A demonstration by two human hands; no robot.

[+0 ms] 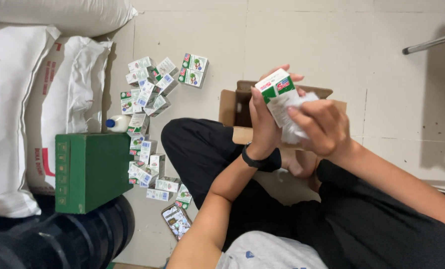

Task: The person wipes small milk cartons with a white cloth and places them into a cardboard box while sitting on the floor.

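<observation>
The left hand [263, 124] holds a small green and white box [276, 89] up over an open brown carton [240, 107]. The right hand [322, 127] grips a crumpled white paper [294, 112] pressed against the box. More small boxes [147, 124] lie in a pile on the floor [307, 45], beside a green crate [90, 172].

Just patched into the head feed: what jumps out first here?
Centre frame, the left hand grips a small green-and-white carton while the right hand holds crumpled white paper against it, above an open cardboard box on the floor. To the left, a loose heap of similar cartons spills across the tiles beside a green box and big white sacks.
</observation>
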